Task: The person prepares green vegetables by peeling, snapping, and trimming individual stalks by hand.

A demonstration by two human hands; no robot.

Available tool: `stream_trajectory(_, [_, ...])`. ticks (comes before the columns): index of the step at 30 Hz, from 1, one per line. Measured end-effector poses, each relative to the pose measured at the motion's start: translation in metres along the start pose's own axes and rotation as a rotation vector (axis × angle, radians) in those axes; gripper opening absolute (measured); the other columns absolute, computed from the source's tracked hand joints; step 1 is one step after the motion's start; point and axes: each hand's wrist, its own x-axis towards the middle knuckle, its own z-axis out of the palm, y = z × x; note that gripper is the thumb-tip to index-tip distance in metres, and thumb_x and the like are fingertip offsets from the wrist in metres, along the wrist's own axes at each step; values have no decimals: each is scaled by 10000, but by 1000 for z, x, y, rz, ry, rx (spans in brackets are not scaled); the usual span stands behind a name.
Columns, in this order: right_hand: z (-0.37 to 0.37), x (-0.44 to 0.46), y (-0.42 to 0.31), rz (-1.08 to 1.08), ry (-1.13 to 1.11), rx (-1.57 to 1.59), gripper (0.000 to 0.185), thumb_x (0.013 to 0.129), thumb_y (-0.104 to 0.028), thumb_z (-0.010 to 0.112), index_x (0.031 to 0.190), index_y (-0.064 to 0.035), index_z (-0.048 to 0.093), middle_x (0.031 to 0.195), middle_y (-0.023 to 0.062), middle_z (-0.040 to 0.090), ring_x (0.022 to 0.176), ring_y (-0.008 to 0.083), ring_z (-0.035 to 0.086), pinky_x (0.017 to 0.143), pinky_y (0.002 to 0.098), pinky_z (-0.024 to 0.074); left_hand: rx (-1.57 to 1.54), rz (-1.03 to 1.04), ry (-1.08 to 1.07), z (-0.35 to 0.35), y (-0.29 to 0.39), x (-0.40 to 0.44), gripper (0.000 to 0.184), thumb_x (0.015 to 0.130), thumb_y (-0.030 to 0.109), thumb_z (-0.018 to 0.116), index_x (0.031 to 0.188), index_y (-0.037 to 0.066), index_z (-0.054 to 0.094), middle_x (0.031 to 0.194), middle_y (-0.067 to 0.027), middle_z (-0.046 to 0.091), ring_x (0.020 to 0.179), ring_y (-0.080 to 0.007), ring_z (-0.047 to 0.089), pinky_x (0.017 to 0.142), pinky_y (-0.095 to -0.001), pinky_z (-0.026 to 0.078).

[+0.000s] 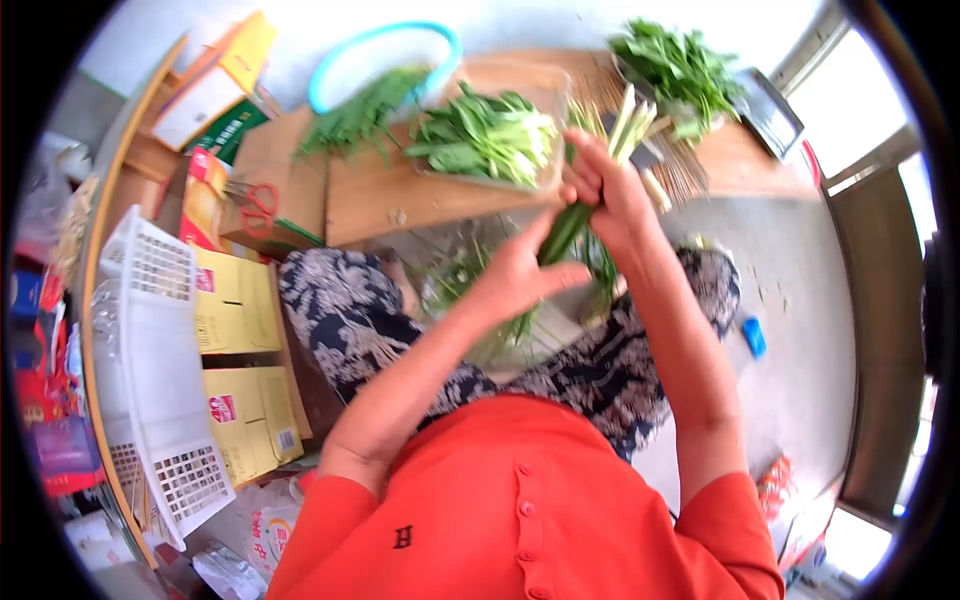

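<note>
A bundle of leafy green stalks (pixel 566 232) is held over my lap, its pale ends pointing up. My right hand (pixel 606 192) is closed around its upper part. Lower down, my left hand (pixel 531 268) rests against the bundle with its thumb stretched out and fingers apart. Just beyond my hands, a clear tray (pixel 555 85) holds cut greens (pixel 485 135) with pale stems. Thin grassy greens (pixel 370 108) lie left of the tray. More loose greens (pixel 455 275) lie in a clear plastic container or bag between my knees, partly hidden by my hands.
Leafy greens (pixel 680 70) and a dark-framed tray (pixel 770 115) stand at the wooden table's (pixel 350 200) back right. Red scissors (pixel 259 205) lie on a cardboard box at left. Yellow boxes (pixel 240 305) and a white plastic basket (pixel 160 350) are beside my left leg. A blue object (pixel 754 338) lies on the floor.
</note>
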Motion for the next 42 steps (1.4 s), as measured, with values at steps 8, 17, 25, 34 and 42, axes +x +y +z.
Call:
stream_trajectory(8, [21, 2, 3, 28, -190, -38, 583, 853, -296, 636, 1299, -18, 386, 1036, 133, 573, 921, 236, 594, 842, 381, 471, -461, -228, 67, -14, 20, -10, 444, 891, 65, 528, 1311, 39, 387, 644, 16, 457, 477, -68, 454, 447, -220, 398])
stream_trajectory(17, [-56, 16, -14, 103, -132, -141, 445, 957, -273, 471, 1291, 16, 413, 1011, 97, 627, 838, 192, 627, 782, 340, 515, -71, -466, 314, -198, 43, 63, 335, 860, 98, 552, 1180, 37, 472, 675, 15, 469, 482, -67, 438, 399, -227, 378])
stream_trajectory(25, [-98, 28, -8, 179, 66, -139, 316, 968, -190, 446, 1206, 13, 496, 874, 54, 636, 725, 146, 610, 707, 290, 498, 328, -621, 318, -305, -35, 202, 86, 801, 24, 569, 817, -36, 508, 599, -65, 493, 447, -160, 465, 361, -306, 387])
stream_trajectory(34, [-99, 37, -20, 184, 85, -169, 293, 960, -199, 466, 1160, 6, 528, 836, 39, 622, 701, 122, 586, 683, 263, 476, 866, -851, 252, -345, -149, 301, 183, 752, 154, 660, 750, -28, 637, 873, -193, 669, 705, -231, 677, 590, -333, 535])
stream_trajectory(42, [-101, 33, -19, 185, 72, -189, 287, 957, -201, 473, 1151, 1, 536, 838, 41, 620, 689, 125, 585, 664, 254, 471, 1052, -179, 483, -293, -104, 254, 225, 795, 172, 594, 958, 41, 677, 1050, -126, 650, 1005, -273, 608, 871, -337, 472])
